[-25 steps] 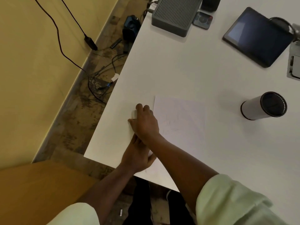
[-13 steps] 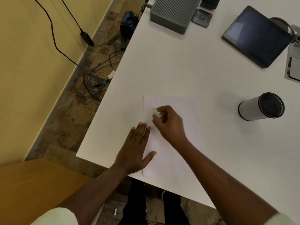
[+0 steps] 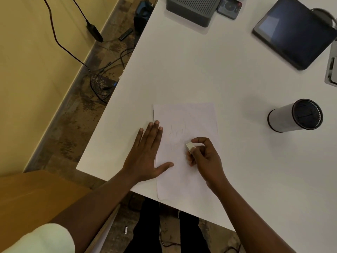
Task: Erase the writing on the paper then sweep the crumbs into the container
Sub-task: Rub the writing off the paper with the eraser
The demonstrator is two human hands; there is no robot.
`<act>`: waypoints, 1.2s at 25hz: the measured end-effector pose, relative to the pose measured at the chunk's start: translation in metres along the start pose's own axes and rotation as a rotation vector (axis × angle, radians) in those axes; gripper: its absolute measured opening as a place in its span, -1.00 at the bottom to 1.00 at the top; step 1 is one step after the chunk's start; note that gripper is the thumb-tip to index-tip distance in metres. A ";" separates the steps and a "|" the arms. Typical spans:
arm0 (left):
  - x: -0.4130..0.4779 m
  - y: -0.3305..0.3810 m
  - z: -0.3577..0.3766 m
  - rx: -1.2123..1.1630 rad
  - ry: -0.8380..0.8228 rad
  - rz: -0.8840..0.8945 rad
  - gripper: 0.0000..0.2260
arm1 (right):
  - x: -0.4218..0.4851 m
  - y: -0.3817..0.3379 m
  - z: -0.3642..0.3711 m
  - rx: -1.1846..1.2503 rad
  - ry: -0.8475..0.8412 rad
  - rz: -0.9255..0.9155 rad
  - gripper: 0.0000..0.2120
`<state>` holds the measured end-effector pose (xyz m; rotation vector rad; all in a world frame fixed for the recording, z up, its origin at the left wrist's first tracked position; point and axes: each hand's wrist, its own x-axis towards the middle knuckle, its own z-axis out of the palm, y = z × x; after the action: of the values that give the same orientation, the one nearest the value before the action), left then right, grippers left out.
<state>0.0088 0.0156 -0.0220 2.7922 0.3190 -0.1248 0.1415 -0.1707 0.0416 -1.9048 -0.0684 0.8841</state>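
A white sheet of paper (image 3: 193, 117) with faint pencil marks lies near the front edge of the white table (image 3: 209, 70). My left hand (image 3: 145, 156) rests flat on the paper's left edge, fingers straight and thumb spread. My right hand (image 3: 204, 154) pinches a small white eraser (image 3: 190, 147) over the middle of the sheet, just below the faint marks. A cylindrical container (image 3: 293, 115) with a dark open mouth lies on its side to the right of the paper, apart from both hands.
A dark tablet (image 3: 295, 31) sits at the back right, a grey box (image 3: 191, 8) and a small dark device (image 3: 228, 6) at the back. Cables (image 3: 102, 77) run over the floor left of the table. A wooden surface (image 3: 36, 198) is at lower left.
My right hand carried the eraser from the table left of the paper rightward onto the sheet's middle. My left hand came out from under it and now lies flat on the paper's left edge.
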 end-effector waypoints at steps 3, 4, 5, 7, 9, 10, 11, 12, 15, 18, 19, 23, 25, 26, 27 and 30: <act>0.002 0.001 0.000 0.051 -0.044 -0.011 0.11 | -0.004 0.004 0.005 -0.219 0.029 -0.085 -0.79; 0.002 0.001 0.000 0.058 -0.049 -0.018 0.12 | -0.006 0.006 0.009 -0.291 0.033 -0.139 -0.76; 0.002 0.001 0.000 0.062 -0.052 -0.024 0.13 | -0.007 0.008 0.011 -0.349 0.034 -0.186 -0.73; 0.003 0.001 0.000 0.062 -0.056 -0.029 0.14 | -0.009 0.011 0.014 -0.405 0.051 -0.212 -0.69; 0.003 0.001 0.001 0.063 -0.053 -0.029 0.14 | -0.010 0.011 0.016 -0.400 0.077 -0.197 -0.69; 0.002 0.001 0.001 0.063 -0.052 -0.026 0.14 | -0.010 0.011 0.019 -0.387 0.074 -0.200 -0.70; 0.002 0.001 0.001 0.065 -0.050 -0.022 0.13 | -0.012 0.011 0.023 -0.376 0.055 -0.215 -0.72; 0.003 0.001 0.001 0.067 -0.049 -0.018 0.12 | -0.014 0.012 0.028 -0.373 0.026 -0.233 -0.73; 0.003 0.000 0.001 0.078 -0.053 -0.011 0.12 | -0.016 0.018 0.039 -0.446 -0.019 -0.245 -0.77; 0.004 0.000 0.002 0.095 -0.069 -0.009 0.16 | -0.015 0.023 0.041 -0.548 -0.004 -0.247 -0.76; 0.004 0.000 0.002 0.097 -0.074 -0.008 0.17 | -0.016 0.023 0.042 -0.576 -0.006 -0.276 -0.76; 0.004 0.002 -0.001 0.092 -0.083 -0.011 0.21 | -0.003 0.021 0.027 -0.662 0.072 -0.357 -0.80; 0.004 0.003 -0.002 0.098 -0.086 -0.014 0.23 | 0.007 0.021 0.018 -0.622 0.165 -0.295 -0.80; 0.004 0.003 -0.002 0.098 -0.088 -0.012 0.22 | 0.006 0.021 0.020 -0.599 0.171 -0.282 -0.81; 0.004 0.003 -0.002 0.097 -0.089 -0.011 0.22 | 0.001 0.021 0.027 -0.596 0.138 -0.303 -0.82; 0.004 0.002 -0.002 0.101 -0.090 -0.006 0.19 | -0.012 0.021 0.040 -0.673 0.032 -0.402 -0.81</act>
<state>0.0138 0.0152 -0.0196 2.8747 0.3072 -0.2740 0.1022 -0.1555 0.0214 -2.3945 -0.7858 0.5875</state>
